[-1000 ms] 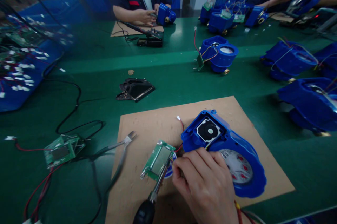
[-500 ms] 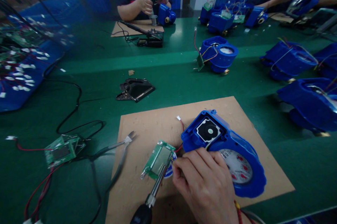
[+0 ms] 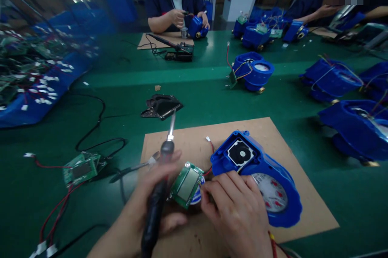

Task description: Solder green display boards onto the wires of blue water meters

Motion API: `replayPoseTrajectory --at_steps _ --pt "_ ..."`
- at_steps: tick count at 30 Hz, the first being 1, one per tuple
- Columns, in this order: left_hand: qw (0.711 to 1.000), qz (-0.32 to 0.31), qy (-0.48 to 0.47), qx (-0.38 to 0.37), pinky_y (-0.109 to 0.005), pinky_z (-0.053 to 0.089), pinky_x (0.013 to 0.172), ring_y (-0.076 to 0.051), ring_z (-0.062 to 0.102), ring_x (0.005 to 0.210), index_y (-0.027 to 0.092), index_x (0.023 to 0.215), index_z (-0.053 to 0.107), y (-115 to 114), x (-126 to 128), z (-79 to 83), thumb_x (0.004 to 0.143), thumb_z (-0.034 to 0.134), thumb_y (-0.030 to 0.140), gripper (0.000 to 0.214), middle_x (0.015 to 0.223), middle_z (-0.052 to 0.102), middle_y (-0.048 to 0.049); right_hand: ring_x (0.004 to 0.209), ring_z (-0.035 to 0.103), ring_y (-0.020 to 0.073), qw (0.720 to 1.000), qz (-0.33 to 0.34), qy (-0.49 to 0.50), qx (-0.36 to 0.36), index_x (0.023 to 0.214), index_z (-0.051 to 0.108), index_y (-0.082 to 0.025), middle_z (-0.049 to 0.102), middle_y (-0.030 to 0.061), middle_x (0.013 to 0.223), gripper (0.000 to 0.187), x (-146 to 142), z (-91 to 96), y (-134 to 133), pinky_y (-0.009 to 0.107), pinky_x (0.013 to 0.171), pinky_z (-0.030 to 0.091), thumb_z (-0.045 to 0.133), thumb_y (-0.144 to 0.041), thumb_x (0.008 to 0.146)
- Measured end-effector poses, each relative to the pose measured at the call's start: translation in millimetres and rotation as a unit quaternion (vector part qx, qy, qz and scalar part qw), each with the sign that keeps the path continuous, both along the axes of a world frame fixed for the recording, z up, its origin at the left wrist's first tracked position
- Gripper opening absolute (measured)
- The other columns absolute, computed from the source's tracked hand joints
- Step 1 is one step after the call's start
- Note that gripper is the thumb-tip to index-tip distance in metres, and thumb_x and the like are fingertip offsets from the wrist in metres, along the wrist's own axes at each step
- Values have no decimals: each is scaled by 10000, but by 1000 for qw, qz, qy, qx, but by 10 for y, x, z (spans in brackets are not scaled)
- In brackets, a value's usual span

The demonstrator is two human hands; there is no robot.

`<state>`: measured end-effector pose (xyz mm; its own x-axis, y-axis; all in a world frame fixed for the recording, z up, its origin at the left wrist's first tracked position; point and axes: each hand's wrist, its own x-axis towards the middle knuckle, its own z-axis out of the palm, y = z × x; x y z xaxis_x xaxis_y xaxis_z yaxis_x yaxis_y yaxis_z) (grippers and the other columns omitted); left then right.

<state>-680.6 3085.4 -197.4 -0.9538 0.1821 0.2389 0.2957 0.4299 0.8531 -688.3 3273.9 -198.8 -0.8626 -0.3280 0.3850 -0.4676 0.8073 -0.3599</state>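
My left hand [image 3: 142,197], somewhat blurred, holds a soldering iron [image 3: 158,197] by its black handle, the metal tip pointing up and away. Closed in a pinch, my right hand [image 3: 239,209] grips thin wires at the right edge of a green circuit board [image 3: 188,185] with a grey display. The fingertips hide most of these wires. That board rests on a round blue-and-white object [image 3: 197,197]. Right beside my right hand lies a blue water meter [image 3: 285,177] with its housing open, a black square part [image 3: 241,153] inside and a dial with red pointers [image 3: 269,195].
Cardboard [image 3: 315,213] lies under the work. Cutters [image 3: 151,161] and wired boards [image 3: 83,169] are at left, near a blue bin [image 3: 60,100] of boards. A black holder [image 3: 162,106] lies ahead. More blue meters [image 3: 333,78] stand at right. Co-workers [image 3: 177,7] sit opposite.
My left hand has come into view, and the soldering iron has lifted from the board's edge, its tip swinging up and away. My right hand keeps its pinch. The view has tilted up slightly.
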Motion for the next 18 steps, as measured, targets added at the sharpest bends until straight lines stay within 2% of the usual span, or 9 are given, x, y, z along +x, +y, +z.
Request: replayPoseTrajectory --at_steps 3,6,10,12,15,18 --pt "995 -67 -56 47 -441 363 998 -269 439 1159 264 1139 436 47 -157 -52 674 685 319 531 1257 464 -75 643 475 157 1000 -1 1 -1 638 522 -209 543 -31 622 135 -3 -2 3 320 607 246 534 -174 768" --pt "994 -73 -58 57 -435 392 974 -268 465 1136 253 1112 454 38 -182 -112 696 653 349 471 1219 499 -85 641 471 152 1000 1 -3 1 634 523 -206 541 -26 618 141 -13 -11 -3 314 605 252 530 -175 771" --pt "995 -63 -63 48 -499 312 1015 -292 373 1207 242 1159 396 -23 -102 -195 667 690 365 587 1276 429 -110 661 484 151 1000 8 -17 0 671 552 -205 559 -16 652 126 -11 21 3 311 612 278 518 -180 789" --pt "996 -53 -60 29 -504 290 1025 -291 332 1232 254 1175 364 -48 -65 -242 643 720 351 648 1296 397 -107 721 506 158 999 24 -16 -26 794 585 -210 590 -6 751 61 11 97 57 316 645 314 527 -190 791" --pt "998 -41 -51 -2 -498 272 1038 -277 309 1245 264 1182 335 -59 -43 -308 626 743 317 691 1307 373 -106 848 522 168 994 55 28 -89 987 568 -203 601 21 920 210 49 297 259 330 736 370 551 -187 778" --pt "998 -32 -29 -36 -490 263 1041 -258 308 1242 270 1187 321 -43 -39 -355 640 731 318 685 1305 374 -90 881 533 165 990 60 73 -108 985 568 -188 598 39 933 231 14 533 575 324 762 410 573 -151 758"
